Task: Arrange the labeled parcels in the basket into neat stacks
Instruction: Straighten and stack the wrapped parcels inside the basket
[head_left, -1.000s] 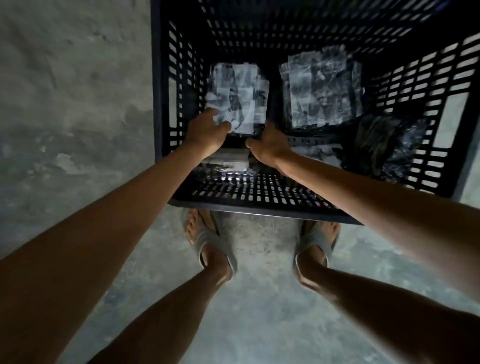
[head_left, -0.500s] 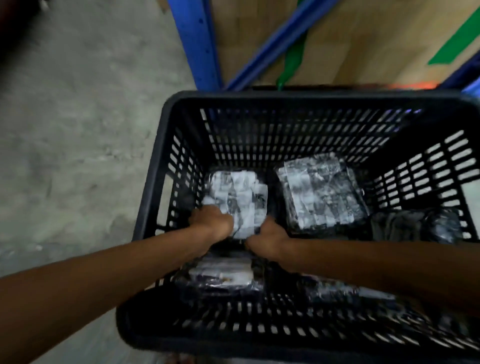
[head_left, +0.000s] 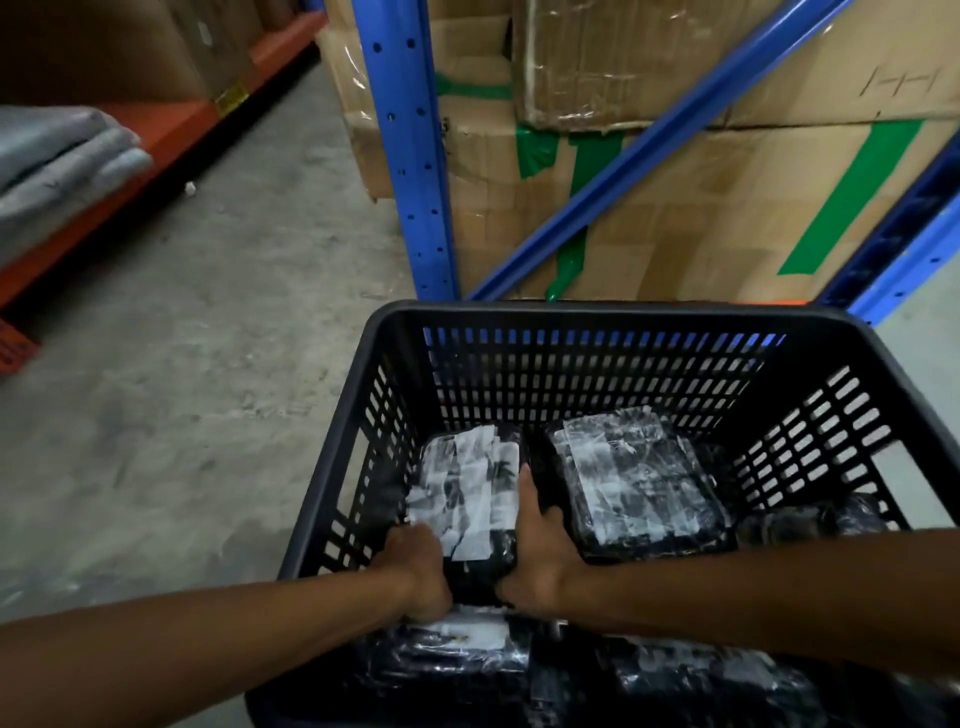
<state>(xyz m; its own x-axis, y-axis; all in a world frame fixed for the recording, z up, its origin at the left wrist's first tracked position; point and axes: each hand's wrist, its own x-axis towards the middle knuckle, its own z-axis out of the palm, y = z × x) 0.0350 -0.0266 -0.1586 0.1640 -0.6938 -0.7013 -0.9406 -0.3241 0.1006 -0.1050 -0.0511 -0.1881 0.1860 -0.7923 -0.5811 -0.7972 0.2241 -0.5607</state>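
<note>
Two hands are down in the black slotted basket (head_left: 597, 322), and we've got the far-left stack of parcels (head_left: 467, 488) squeezed between them. Our left hand (head_left: 421, 569) curls round the stack's near-left corner, our right hand (head_left: 535, 551) presses flat along its right edge with the fingers (head_left: 525, 486) pointing away from us, so both grips are clamped on that stack. We see dark plastic wrap on it, glossy, with white labels pasted over the top in overlapping strips. The print on them is too blurred for us to read a word.

Just right of our right hand sits a second stack (head_left: 631, 475), the same dark wrap with white labels, lying flat and a touch skewed, close to the first but apart from it. Nearer to us, under our wrists, more wrapped parcels (head_left: 457, 644) lie along the front of the basket, and another dark bundle (head_left: 810, 519) sits by the right wall.

The basket stands on a grey concrete floor (head_left: 182, 415). Beyond it we see a blue rack upright (head_left: 410, 156) and cardboard cartons (head_left: 701, 208) patched with green tape, with no readable writing. An orange shelf (head_left: 171, 124) runs off to the left, with folded grey cloth (head_left: 57, 161) on it.
</note>
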